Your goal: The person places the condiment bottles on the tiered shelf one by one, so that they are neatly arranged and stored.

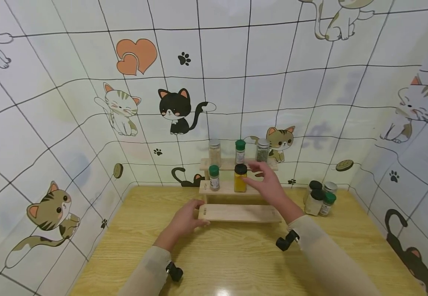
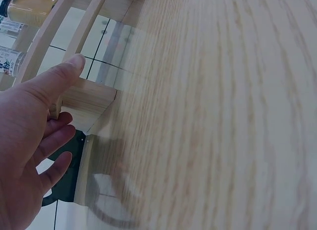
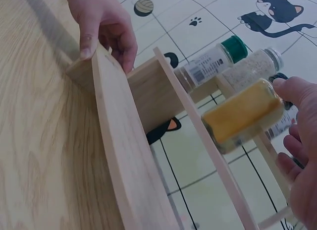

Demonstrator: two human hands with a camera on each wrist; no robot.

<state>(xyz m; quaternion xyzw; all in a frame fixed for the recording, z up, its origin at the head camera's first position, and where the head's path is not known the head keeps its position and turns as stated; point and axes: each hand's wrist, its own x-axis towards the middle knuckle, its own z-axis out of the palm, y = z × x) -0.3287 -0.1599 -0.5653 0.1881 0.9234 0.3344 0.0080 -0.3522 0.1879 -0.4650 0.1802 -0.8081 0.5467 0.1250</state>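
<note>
A three-tier wooden spice rack [image 1: 240,213] stands at the back of the table. My left hand [image 1: 183,218] grips the left end of its lowest shelf; the left wrist view shows the thumb [image 2: 59,76] on one side and fingers curled at the other. On the middle shelf stands a yellow spice jar [image 1: 240,183] with a black cap. My right hand [image 1: 269,185] is at this jar's right side, fingers parted, a fingertip at the cap [image 3: 279,80] in the right wrist view. A green-capped spice jar [image 1: 214,181] stands left on the same shelf.
The top shelf bears a silver-capped jar [image 1: 215,153], a green-capped jar [image 1: 240,152] and a jar of dried herbs [image 1: 262,151]. Several more jars [image 1: 314,203] are grouped on the table at the right. A cat-patterned wall [image 1: 228,94] rises behind the rack.
</note>
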